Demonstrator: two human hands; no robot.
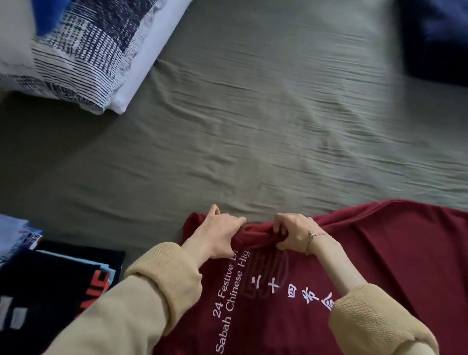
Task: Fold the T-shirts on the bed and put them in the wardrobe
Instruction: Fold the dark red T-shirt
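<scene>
1. Head view: my left hand (218,232) & right hand (293,232) both pinch the maroon tee (363,267), flat on the bed (265,107).
2. Stack of tees (36,286) at my left looks folded, tho blurry.
3. Left: fold this one, wardrobe run.

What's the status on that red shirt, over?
Both hands, left and right, grip maroon T-shirt on bed. Unfolded. Folded pile left; nothing obstructing.

Both hands' (220,231) grip seemingly closed, pinching.

Dim, soft light over a bedroom scene.
Muted colours; wide-angle bending and motion blur at the edges, corners falling into shadow.
</scene>
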